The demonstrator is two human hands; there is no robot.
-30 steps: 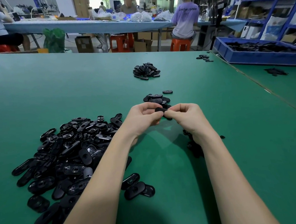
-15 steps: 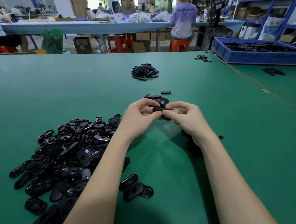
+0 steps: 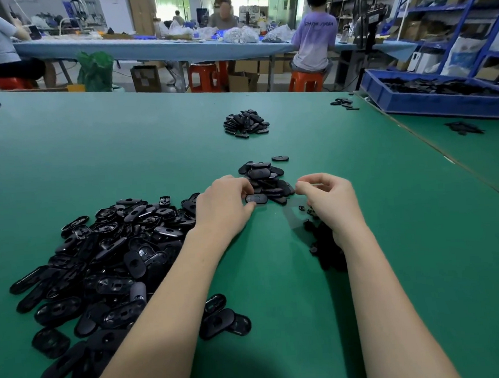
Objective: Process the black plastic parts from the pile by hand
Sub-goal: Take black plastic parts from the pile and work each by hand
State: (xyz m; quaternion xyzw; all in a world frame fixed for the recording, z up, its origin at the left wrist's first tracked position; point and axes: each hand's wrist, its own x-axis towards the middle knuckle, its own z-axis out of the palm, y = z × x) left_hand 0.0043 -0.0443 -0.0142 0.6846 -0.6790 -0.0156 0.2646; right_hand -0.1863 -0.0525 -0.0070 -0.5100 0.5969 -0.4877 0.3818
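STEP: placing | left hand (image 3: 224, 206) pinches flat black oval plastic part (image 3: 257, 199) at near edge of small black finished stack (image 3: 263, 179) | right hand (image 3: 329, 198) fingers curled, whether holding anything cannot tell | NEXT (judged): release, draw from big loose black pile (image 3: 100, 256) | SURFACE: green matte table (image 3: 123, 155); blue plastic bin (image 3: 430, 104) far right; seated workers behind.

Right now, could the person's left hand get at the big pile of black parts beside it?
Probably yes. The left hand pinches one black part, but the big pile lies right against that forearm with nothing between them. It would likely have to release that part first.
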